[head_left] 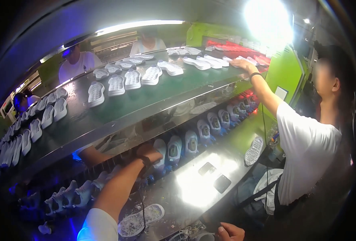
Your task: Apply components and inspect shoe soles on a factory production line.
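Note:
My left hand (pixel 149 152), with a dark band at the wrist, reaches under the upper belt to the row of shoes on the lower level. It is against the side of a white shoe (pixel 159 149); its fingers are too unclear to show whether they grip it. At the lower edge my right hand (pixel 231 232) is closed, thumb over bent fingers. What it holds, if anything, is hidden. Beside it lies a pale shoe with laces (pixel 205 236), partly cut off. A sole covered in white scraps (pixel 141 220) rests on the metal ledge (pixel 174 219) between my arms.
Several white soles (pixel 132 79) lie on the green upper belt (pixel 117 108). A co-worker (pixel 306 148) at the right reaches over to soles near a red-lit machine opening (pixel 236 47). Another sole (pixel 253 151) and a dark phone-like rectangle (pixel 222 183) lie on the ledge. People stand across the belt.

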Demonstrator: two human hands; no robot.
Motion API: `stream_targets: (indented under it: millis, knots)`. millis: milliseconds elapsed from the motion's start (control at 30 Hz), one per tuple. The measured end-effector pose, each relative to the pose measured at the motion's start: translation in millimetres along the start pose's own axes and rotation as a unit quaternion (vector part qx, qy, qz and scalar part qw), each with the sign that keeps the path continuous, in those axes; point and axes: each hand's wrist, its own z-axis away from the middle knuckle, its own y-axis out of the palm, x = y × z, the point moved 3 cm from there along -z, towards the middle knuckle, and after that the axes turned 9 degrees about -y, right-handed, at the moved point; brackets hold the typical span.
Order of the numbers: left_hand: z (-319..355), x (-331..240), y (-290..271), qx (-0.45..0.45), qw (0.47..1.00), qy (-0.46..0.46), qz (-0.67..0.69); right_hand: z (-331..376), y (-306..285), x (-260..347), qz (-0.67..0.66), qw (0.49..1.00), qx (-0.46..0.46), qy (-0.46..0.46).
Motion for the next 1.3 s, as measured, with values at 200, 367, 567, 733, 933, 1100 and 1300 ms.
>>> stream_targets:
  millis: [200, 367, 567, 733, 933, 1100, 1300]
  knots:
    - [105.6, 86.6, 3.3, -0.070, 0.900, 0.016, 0.430, 25.2, 25.2, 29.0, -0.070, 0.997, 0.015, 0.002]
    - [283.9, 140.8, -27.1, -0.148, 0.885, 0.255, 0.359, 40.5, 63.6, 33.9, -0.023, 0.988, 0.142, -0.052]
    - [422.0, 184.0, -35.1, -0.296, 0.881, 0.280, 0.240, 54.3, 134.7, 75.4, -0.092, 0.964, 0.249, -0.025]
    - [476.0, 203.5, -21.4, -0.325, 0.889, 0.283, 0.157, 79.3, 173.9, 91.0, -0.096, 0.956, 0.270, -0.064]
    - [499.2, 212.8, -21.6, -0.342, 0.875, 0.309, 0.151, 96.2, 198.0, 102.3, -0.028, 0.964, 0.215, -0.153]
    - [503.5, 214.0, -20.4, -0.351, 0.869, 0.316, 0.147, 106.5, 192.9, 108.0, 0.019, 0.954, 0.235, -0.183]
    - [501.3, 214.3, -19.9, -0.369, 0.862, 0.312, 0.154, 126.7, 184.7, 101.1, -0.019, 0.950, 0.241, -0.195]
